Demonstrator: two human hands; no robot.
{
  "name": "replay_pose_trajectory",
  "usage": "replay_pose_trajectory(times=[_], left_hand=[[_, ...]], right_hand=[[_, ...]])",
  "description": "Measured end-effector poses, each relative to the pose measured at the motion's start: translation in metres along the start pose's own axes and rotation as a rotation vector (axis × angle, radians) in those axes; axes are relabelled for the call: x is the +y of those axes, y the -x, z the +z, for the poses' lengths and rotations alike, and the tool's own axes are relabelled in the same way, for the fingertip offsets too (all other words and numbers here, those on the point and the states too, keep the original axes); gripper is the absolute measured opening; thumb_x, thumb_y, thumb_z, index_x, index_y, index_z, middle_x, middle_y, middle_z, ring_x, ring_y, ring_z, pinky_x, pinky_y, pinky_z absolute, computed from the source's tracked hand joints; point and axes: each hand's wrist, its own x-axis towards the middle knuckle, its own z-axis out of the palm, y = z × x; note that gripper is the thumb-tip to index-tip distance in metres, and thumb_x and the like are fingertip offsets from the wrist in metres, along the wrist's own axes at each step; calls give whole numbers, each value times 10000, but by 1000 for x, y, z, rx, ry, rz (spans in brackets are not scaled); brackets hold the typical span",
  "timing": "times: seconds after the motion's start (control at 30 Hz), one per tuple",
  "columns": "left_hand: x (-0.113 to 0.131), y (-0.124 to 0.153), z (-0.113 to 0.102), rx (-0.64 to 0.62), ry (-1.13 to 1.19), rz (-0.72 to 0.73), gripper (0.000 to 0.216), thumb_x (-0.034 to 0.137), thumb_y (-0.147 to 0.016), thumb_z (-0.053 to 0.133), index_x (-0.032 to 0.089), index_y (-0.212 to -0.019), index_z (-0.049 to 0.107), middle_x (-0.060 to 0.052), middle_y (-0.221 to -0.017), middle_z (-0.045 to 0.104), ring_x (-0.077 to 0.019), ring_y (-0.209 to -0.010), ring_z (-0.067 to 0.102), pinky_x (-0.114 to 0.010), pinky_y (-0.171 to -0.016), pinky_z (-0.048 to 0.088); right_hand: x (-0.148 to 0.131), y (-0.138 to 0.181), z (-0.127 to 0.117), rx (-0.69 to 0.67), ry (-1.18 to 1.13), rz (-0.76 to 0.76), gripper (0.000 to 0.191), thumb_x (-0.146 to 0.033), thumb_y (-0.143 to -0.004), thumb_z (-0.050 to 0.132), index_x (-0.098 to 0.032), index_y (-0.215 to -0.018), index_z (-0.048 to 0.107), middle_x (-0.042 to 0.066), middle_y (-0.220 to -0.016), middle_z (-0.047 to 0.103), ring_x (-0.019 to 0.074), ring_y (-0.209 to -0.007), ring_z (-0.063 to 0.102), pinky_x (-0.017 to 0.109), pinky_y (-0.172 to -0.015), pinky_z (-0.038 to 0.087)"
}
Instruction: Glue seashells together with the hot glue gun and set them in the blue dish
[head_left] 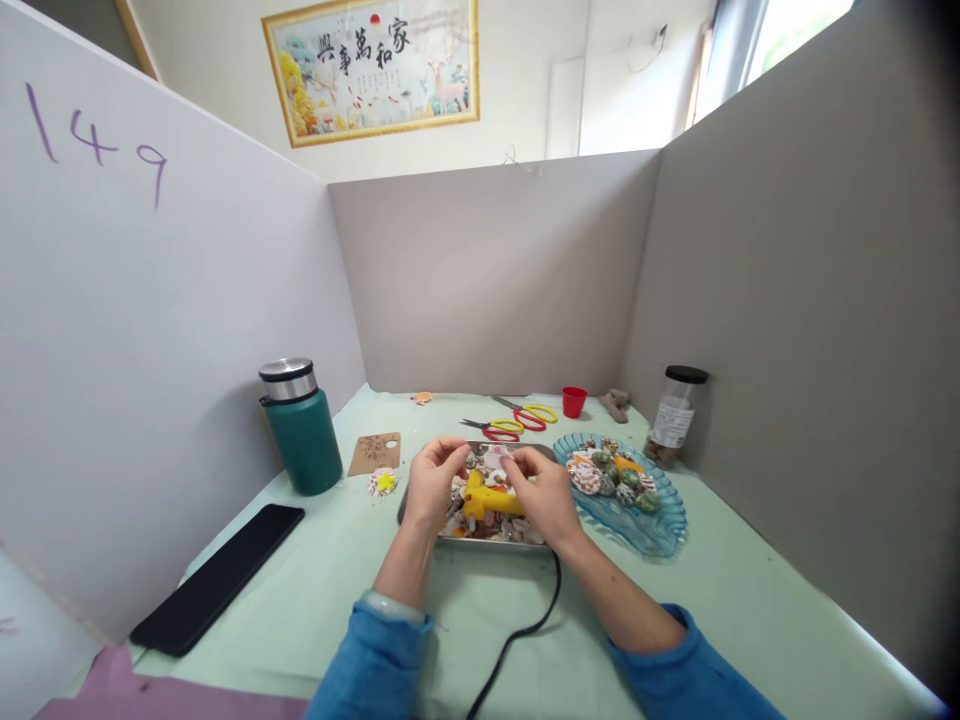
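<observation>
Both my hands hover over a metal tray (491, 541) filled with small shells. My left hand (433, 483) and my right hand (546, 492) pinch a small pale piece (496, 457) between their fingertips, fingers curled. A yellow glue gun (489, 500) lies in the tray between my hands, and its black cord (525, 625) runs toward me. Blue sleeves cover both forearms.
A blue glass dish (652, 525) with patterned shells sits right of the tray. Two scissors (517, 420), a red cup (574, 401), a dark-lidded jar (675, 412), a green flask (301, 428), a brown card (374, 453) and a black phone (217, 577) lie around. Grey partition walls enclose the table.
</observation>
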Motion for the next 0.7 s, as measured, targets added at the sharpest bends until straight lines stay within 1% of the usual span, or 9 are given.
replay_pose_trajectory(times=[0.1,0.17,0.27,0.3,0.33,0.5,0.63,0.7], left_hand=[[2,2,2,12,-53,20,337,467,-770,637,132,-794,654,13,-599,554,-87,-530,484,-205,-528,410],[3,4,5,-12,-84,19,400,515,-800,580,127,-836,670,-21,-676,599,-107,-580,515,-215,-528,432],[6,8,10,-80,-118,3,408,476,-756,655,138,-985,667,-57,-867,658,-122,-665,559,-216,-557,460],[6,9,11,-103,-129,-5,411,454,-738,681,143,-1007,665,-59,-896,664,-120,-670,563,-214,-565,463],[7,9,12,-122,-141,-9,404,437,-729,695,145,-1007,668,-57,-899,666,-117,-665,562,-212,-570,464],[6,11,13,-172,-199,3,305,415,-748,680,145,-889,692,-41,-819,671,-111,-644,564,-211,-595,462],[4,11,13,-191,-166,-11,278,407,-747,680,150,-852,681,-34,-813,675,-115,-637,589,-225,-621,477],[3,10,13,-177,-132,-10,272,405,-738,688,150,-831,677,-29,-789,673,-122,-644,600,-231,-630,485]], right_hand=[[0,1,0,-9,-19,-13,284,-389,-832,536,-189,-636,583,-5,-557,588,137,-528,497,234,-559,383],[0,1,1,-21,-36,-12,281,-387,-833,535,-188,-638,579,-8,-552,585,133,-517,497,235,-548,379],[0,2,1,-37,-42,-9,264,-371,-832,538,-187,-647,578,-8,-560,589,132,-515,503,237,-546,376],[0,2,1,-42,-38,-11,260,-364,-831,539,-187,-644,575,-9,-558,587,132,-516,504,237,-547,375],[0,2,2,-45,-32,-14,256,-356,-830,539,-187,-640,571,-9,-557,585,131,-516,504,237,-548,373],[-2,3,2,-65,-11,-23,257,-339,-830,533,-189,-623,562,-12,-554,586,127,-511,508,236,-541,368],[-2,3,2,-81,2,-27,263,-344,-835,531,-190,-627,574,-8,-554,596,134,-525,524,242,-553,382],[-2,3,2,-93,-29,-27,240,-354,-836,544,-189,-670,596,0,-599,623,139,-550,545,242,-563,400]])
